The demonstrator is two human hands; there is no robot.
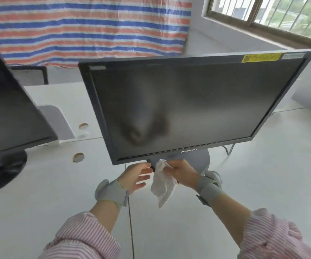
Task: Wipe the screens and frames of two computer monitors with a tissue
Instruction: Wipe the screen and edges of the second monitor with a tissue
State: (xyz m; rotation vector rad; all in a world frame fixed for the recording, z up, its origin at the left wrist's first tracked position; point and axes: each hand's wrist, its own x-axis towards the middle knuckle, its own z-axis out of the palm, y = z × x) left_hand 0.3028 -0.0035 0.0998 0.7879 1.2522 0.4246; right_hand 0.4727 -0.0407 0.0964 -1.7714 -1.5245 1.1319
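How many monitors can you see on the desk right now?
2. One monitor stands straight ahead, just above both hands. The second monitor is at the left edge, partly cut off by the frame. Others could lie outside the view.

striped tarp (83, 28) behind white desk (38, 193), barred window (274, 14) w/ daylight.

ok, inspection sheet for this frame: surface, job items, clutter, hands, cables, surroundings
Surface: white desk, seam running toward the person, two round cable holes.
Job's things: centre monitor, screen dark, yellow sticker on top bezel; second monitor at left, partly out of frame; white tissue, crumpled.
Clutter: nothing seen.
Grippers: right hand grips the tissue just below the centre monitor's bottom edge; left hand open beside it, fingers spread. Grey wrist bands on both.
Cables: nothing seen.
Surroundings: striped tarp behind, barred window upper right.
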